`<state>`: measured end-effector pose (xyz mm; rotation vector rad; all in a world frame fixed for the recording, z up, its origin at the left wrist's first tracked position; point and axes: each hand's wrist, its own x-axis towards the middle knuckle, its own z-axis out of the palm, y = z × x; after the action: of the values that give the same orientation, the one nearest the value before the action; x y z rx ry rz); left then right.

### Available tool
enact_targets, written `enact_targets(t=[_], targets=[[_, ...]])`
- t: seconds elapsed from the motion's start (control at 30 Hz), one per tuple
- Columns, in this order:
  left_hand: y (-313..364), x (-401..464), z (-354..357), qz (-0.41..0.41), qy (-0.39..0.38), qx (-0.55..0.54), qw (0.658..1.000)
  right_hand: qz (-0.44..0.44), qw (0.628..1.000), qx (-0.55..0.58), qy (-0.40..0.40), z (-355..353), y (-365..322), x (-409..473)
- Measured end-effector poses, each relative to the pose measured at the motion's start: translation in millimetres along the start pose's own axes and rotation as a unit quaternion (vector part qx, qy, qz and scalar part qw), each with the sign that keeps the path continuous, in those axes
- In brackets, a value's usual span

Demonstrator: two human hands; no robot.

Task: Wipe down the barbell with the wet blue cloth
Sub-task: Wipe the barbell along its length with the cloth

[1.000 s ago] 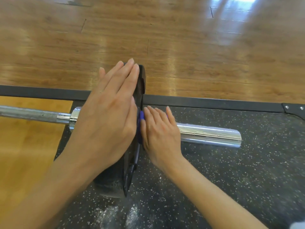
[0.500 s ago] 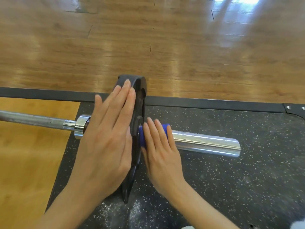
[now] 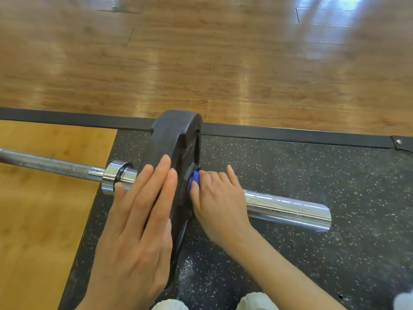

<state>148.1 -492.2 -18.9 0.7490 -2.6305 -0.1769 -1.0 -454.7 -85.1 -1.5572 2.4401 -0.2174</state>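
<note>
We find the left hand [image 3: 136, 231] flat, fingers straight against the black plate [image 3: 172, 144]. The right hand [image 3: 218, 198] curls over the blue cloth [image 3: 194, 178], pressing it onto the barbell [image 3: 288, 208] sleeve beside the plate.

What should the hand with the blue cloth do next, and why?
Probably slide the right hand and its blue cloth outward along the shiny sleeve, away from the black plate. The cloth sits tight against the plate, the bare sleeve stretches out to its right, and the left hand lies flat on the plate, seemingly steadying it.
</note>
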Motion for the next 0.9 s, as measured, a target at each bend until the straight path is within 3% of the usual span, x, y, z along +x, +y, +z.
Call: enact_targets(t=[0.23, 0.3, 0.37, 0.53, 0.67, 0.9], targets=[[4.5, 59.4, -22.9, -0.031, -0.019, 0.005, 0.999, -0.036, 0.996, -0.052, 0.061, 18.1, 1.0, -45.0], [4.5, 72.5, -15.5, -0.037, -0.041, 0.035, 0.998, 0.005, 1.0, -0.005, 0.011, -1.4, -3.5, -18.1], [3.3, 74.0, -6.8, -0.036, -0.062, 0.064, 0.995, -0.028, 0.999, -0.002, -0.037, -8.3, -2.2, 4.0], [4.4, 62.2, -3.4, -0.03, -0.063, 0.072, 0.995, -0.021, 0.999, -0.021, -0.018, 5.1, -1.7, -42.6], [5.9, 54.7, -6.5, -0.028, -0.062, 0.073, 0.995, -0.064, 0.993, -0.001, -0.102, -9.8, 1.9, -7.4], [10.9, 44.7, -9.5, -0.041, -0.051, 0.069, 0.995, -0.063, 0.994, -0.033, -0.08, -10.4, -3.2, -42.0]])
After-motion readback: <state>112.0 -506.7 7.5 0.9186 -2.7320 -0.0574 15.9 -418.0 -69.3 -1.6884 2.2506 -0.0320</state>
